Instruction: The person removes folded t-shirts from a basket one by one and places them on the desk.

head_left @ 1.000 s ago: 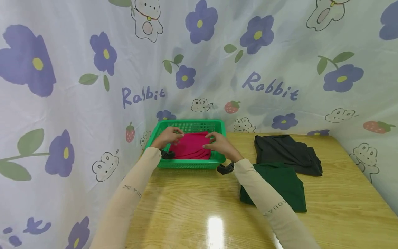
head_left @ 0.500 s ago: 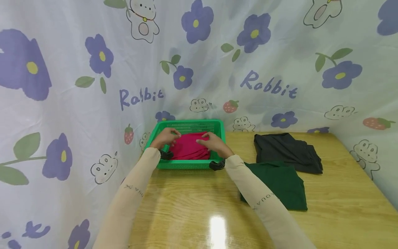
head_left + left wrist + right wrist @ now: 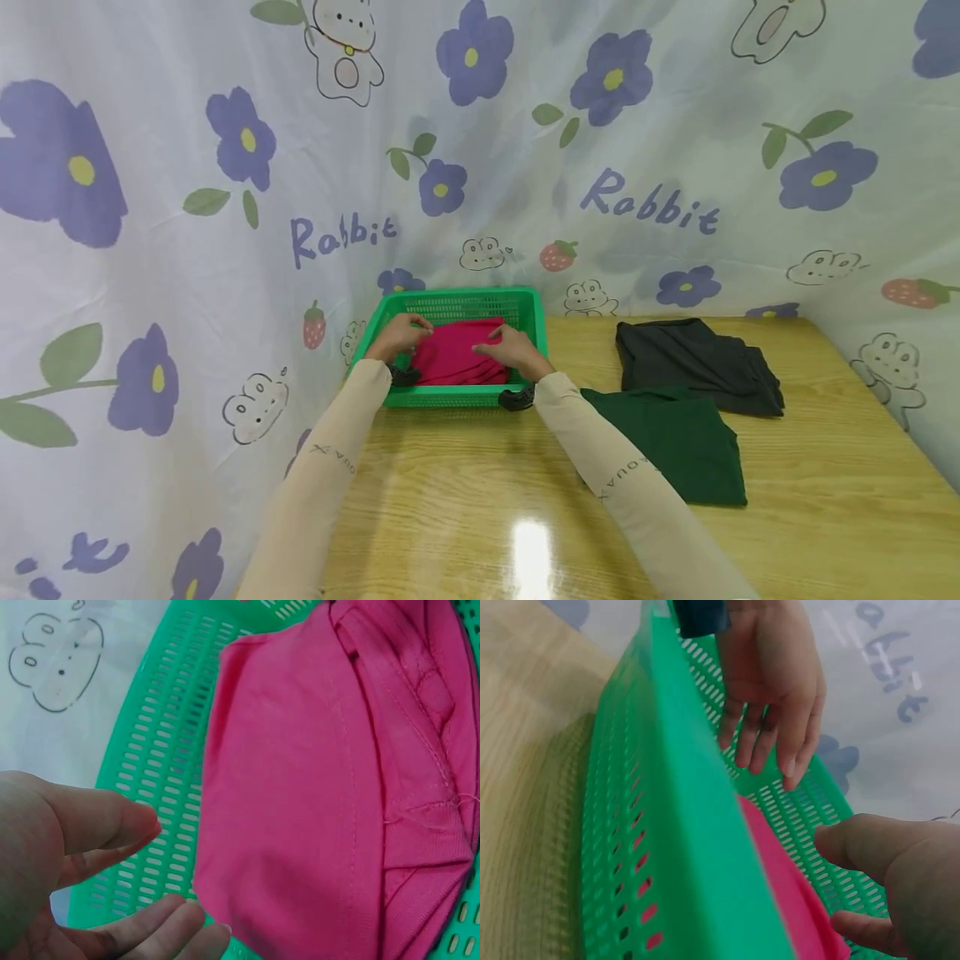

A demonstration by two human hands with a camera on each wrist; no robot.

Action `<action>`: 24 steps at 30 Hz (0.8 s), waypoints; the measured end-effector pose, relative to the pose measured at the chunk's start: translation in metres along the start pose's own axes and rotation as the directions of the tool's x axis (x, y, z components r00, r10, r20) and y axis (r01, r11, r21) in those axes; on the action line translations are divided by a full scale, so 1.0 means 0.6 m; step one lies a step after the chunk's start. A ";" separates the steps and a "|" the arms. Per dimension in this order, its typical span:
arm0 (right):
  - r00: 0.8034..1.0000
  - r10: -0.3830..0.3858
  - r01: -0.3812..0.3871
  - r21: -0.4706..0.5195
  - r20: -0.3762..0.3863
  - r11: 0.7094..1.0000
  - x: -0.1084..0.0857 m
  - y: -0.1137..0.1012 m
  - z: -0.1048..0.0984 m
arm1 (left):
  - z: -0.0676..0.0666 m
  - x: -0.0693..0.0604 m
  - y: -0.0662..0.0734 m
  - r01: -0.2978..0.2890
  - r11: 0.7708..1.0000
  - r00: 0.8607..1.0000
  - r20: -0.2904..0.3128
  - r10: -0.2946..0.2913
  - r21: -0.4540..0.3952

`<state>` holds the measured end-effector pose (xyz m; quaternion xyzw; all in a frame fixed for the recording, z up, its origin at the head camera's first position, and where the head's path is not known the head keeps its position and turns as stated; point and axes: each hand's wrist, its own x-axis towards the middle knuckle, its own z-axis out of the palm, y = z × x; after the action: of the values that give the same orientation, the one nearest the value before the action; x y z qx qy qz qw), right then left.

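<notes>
A pink-red garment [image 3: 459,348] lies folded inside the green plastic basket [image 3: 450,391] at the back of the table. Its stacked folds and stitched hem show in the left wrist view, where the garment [image 3: 285,787] leaves a gap to the perforated basket wall. Over the basket's left side is my left hand [image 3: 400,337], fingers loosely bent, holding nothing; the left wrist view shows the hand [image 3: 34,855] apart from the cloth. My right hand [image 3: 513,350] hovers over the basket's right part, thumb and fingers spread and nothing between them. Whether a right fingertip touches the cloth I cannot tell.
Right of the basket, a folded dark grey garment [image 3: 697,362] lies on the wooden table [image 3: 435,500]. A dark green garment [image 3: 682,450] lies in front of it, partly under my right sleeve. A printed curtain [image 3: 510,142] hangs behind and at the left.
My right hand has shifted left, farther in over the basket. My left hand has drawn slightly left and down. The garments have stayed in place.
</notes>
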<state>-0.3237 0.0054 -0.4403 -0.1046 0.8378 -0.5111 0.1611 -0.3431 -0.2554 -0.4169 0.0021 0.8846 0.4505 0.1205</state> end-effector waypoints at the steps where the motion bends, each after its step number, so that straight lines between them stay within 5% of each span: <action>1: 1.000 0.006 -0.006 -0.015 -0.003 1.000 0.001 0.001 0.002 | 0.000 0.001 -0.001 0.002 1.000 1.000 0.001 -0.002 -0.005; 11: 0.998 0.065 -0.065 0.002 0.016 0.998 0.014 0.012 0.007 | -0.001 0.007 -0.009 0.023 0.997 0.997 0.074 -0.028 0.073; 24: 0.995 0.079 -0.083 0.057 0.056 0.995 0.023 0.010 0.010 | -0.001 0.012 -0.012 0.112 0.987 0.975 0.178 -0.131 0.117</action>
<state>-0.3343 -0.0013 -0.4504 -0.0793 0.8212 -0.5259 0.2070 -0.3495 -0.2591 -0.4237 -0.0037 0.8907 0.3924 0.2294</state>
